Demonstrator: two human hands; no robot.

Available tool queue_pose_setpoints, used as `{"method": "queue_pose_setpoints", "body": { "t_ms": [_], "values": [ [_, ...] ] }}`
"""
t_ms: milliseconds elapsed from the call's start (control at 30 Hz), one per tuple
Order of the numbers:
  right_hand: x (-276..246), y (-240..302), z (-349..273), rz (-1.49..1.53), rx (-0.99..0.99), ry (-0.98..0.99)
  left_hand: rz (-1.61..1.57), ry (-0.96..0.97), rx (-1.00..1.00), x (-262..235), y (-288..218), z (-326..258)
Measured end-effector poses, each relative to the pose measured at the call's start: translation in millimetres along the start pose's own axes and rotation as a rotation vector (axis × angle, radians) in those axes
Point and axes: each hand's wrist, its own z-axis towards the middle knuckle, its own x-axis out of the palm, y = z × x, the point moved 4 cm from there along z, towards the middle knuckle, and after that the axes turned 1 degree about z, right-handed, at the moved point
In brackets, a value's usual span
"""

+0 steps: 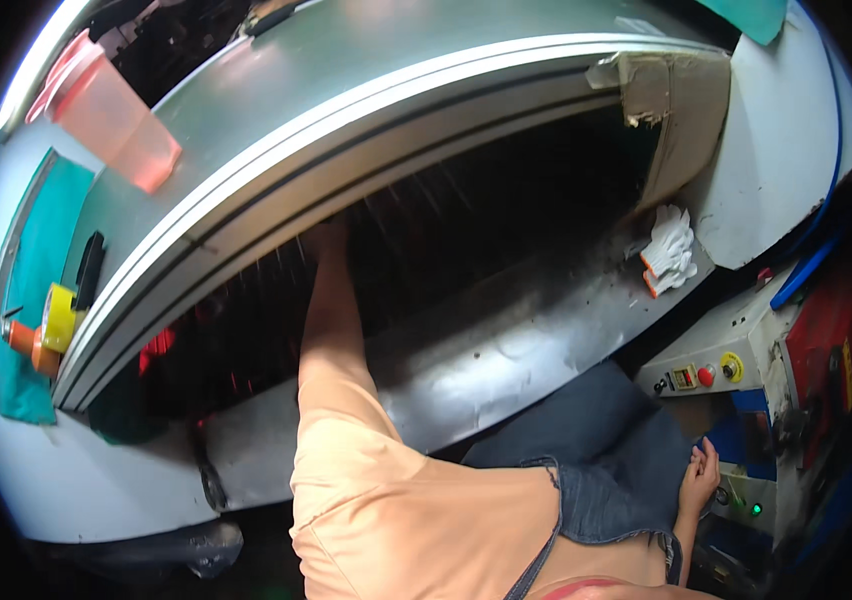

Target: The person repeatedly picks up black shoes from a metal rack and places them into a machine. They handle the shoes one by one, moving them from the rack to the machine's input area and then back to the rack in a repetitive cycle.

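My left arm reaches into a long dark opening in a machine, under its pale metal rail (386, 85). My left hand (326, 235) is in deep shadow just inside, so its fingers and anything in them cannot be made out. Thin bright streaks show in the dark around it. Low at the right, my right hand (701, 475) hangs beside a control box (711, 355), its fingers loosely bent and apart, with nothing visible in them. A metal ledge (486, 365) runs along the front of the opening, below my left forearm.
White gloves (670, 250) with orange cuffs lie at the ledge's right end, by a cardboard piece (691, 130). The control box carries a red button (706, 374). On top at the left stand a pink plastic jug (121, 120) and a yellow tape roll (58, 315).
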Motion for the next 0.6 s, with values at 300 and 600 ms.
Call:
{"method": "queue_pose_setpoints", "body": {
  "t_ms": [300, 600],
  "values": [
    [6, 26, 4, -0.052, -0.037, 0.015, -0.115, 0.095, -0.065, 5, 27, 13],
    [19, 89, 16, 0.150, -0.045, 0.114, -1.321, 0.608, -0.512, -109, 33, -108]
  ]
}}
